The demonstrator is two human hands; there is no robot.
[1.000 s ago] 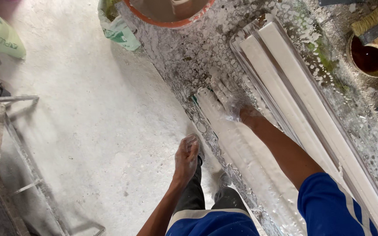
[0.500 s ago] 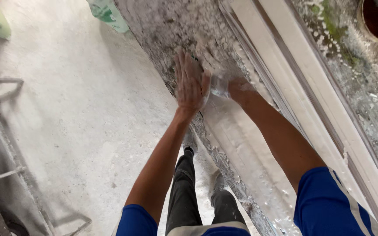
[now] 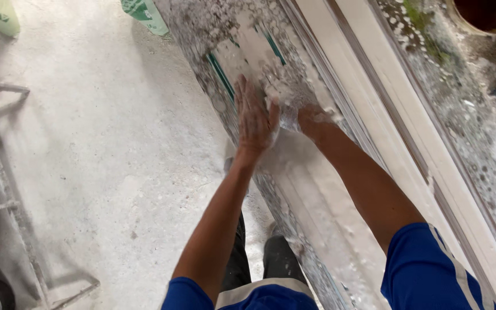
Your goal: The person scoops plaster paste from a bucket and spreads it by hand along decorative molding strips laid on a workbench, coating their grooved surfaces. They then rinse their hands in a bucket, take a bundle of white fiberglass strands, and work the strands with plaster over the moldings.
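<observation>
Hands both on wet plaster (image 3: 271, 74) near counter's left edge. Our left hand (image 3: 255, 117) flat, grip released, fingers spread. Right hand (image 3: 305, 115) plaster-coated; grip state we cannot tell. White strips (image 3: 374, 97) alongside.

Your one view rides on your head, looking steeply down and close past your arms onto the plaster-spattered table (image 3: 202, 28) running near to far on the right, the floor (image 3: 99, 161) on the left.
</observation>
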